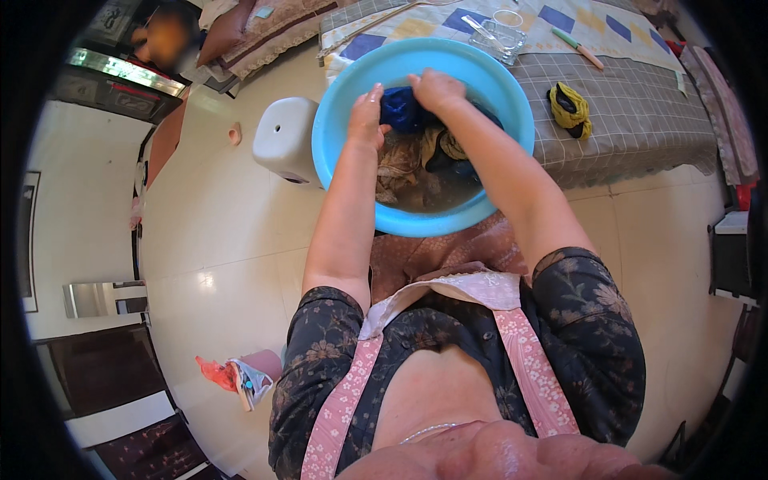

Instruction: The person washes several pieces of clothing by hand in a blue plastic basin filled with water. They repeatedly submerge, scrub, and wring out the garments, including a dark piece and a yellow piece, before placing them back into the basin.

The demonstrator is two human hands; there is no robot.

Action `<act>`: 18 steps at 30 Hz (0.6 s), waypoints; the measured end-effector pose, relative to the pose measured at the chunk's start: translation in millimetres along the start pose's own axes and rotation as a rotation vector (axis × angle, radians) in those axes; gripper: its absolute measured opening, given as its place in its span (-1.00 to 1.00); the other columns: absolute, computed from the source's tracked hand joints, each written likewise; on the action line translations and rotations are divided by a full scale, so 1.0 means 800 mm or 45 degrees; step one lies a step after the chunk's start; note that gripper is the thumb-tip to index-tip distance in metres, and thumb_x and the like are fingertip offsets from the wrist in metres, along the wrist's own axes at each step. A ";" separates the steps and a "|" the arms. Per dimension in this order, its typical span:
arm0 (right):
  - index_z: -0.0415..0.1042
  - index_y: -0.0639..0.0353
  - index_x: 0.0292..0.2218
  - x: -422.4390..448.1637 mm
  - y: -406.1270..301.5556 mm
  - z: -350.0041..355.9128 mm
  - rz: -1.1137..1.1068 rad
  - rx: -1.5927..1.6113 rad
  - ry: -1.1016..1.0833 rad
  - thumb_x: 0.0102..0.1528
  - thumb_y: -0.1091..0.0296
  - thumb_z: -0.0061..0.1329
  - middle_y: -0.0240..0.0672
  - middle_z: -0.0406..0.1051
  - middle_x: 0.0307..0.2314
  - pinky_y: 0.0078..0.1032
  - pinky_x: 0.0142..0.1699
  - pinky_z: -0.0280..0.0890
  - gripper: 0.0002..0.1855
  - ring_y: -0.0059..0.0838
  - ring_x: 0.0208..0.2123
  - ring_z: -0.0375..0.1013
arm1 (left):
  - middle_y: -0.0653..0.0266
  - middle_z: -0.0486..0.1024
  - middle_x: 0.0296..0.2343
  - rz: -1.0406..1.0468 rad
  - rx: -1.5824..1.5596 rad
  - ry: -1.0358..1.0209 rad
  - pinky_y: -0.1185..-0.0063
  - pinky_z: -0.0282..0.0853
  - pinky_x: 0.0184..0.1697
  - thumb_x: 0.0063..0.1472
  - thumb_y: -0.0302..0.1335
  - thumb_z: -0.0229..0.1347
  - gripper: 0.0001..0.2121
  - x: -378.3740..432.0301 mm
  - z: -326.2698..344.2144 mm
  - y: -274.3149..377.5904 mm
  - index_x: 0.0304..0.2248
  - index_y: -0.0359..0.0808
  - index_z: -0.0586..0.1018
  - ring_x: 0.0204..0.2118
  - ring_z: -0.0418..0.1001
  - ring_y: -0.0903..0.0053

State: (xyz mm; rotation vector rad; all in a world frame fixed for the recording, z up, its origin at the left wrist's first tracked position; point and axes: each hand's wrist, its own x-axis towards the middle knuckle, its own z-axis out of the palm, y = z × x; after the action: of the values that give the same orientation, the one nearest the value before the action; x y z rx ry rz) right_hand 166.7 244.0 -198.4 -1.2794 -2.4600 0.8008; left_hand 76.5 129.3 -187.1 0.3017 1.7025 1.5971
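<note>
A light-blue plastic basin [423,225] stands before me, holding murky water and wet cloths. My left hand [367,117] grips the left side of a dark-blue wet cloth [401,109], its thumb low along the edge. On the other side, my right hand [440,91] has its fingers curled over the same cloth; the fingertips are partly hidden. Below the hands, a brown patterned cloth [399,157] lies soaking. Beside it are bunched yellowish and dark fabrics [451,146], partly covered by my right forearm.
Left of the basin stands a white plastic stool [285,133]. A cloth-covered table [636,114] at right bears a yellow-and-black cloth bundle [570,111], a knife [577,48] and a glass ashtray [501,41]. A lined bin [261,367] stands on the floor. A blurred person [168,39] is at far left.
</note>
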 end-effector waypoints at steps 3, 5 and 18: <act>0.39 0.25 -0.17 0.032 0.022 -0.011 0.164 0.379 -0.067 0.01 -0.12 -0.18 -0.07 0.42 -0.29 -0.37 -0.19 0.28 -0.42 -0.22 -0.23 0.41 | 0.11 0.12 0.01 0.199 0.514 0.265 0.18 0.08 -0.02 -0.01 -0.17 0.13 -0.40 0.002 0.010 -0.024 0.01 -0.17 0.25 0.03 0.11 0.18; 0.38 0.30 -0.18 0.031 0.020 -0.024 0.161 0.849 -0.115 -0.04 -0.08 -0.07 -0.08 0.42 -0.32 -0.41 -0.27 0.29 -0.41 -0.29 -0.29 0.42 | -0.08 0.02 0.00 0.414 0.963 0.289 0.29 0.08 0.01 -0.11 -0.03 0.18 -0.17 0.007 0.011 -0.042 0.06 -0.32 0.12 0.00 0.12 0.16; 0.26 0.30 -0.19 -0.016 0.032 -0.118 -0.068 1.794 0.067 -0.25 0.38 0.19 -0.27 0.36 -0.44 -0.56 -0.36 0.31 -0.43 -0.47 -0.41 0.39 | -0.23 0.03 -0.02 0.463 1.507 -0.292 0.43 0.07 0.05 -0.16 -0.09 0.22 -0.03 -0.038 0.044 -0.071 0.12 -0.34 -0.08 0.01 0.13 0.18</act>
State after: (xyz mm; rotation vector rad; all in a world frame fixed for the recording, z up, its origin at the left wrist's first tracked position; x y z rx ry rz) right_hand 234.0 278.8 -135.6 -0.5999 -1.1917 1.8726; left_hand 138.8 125.1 -226.1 1.3593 2.2952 0.5269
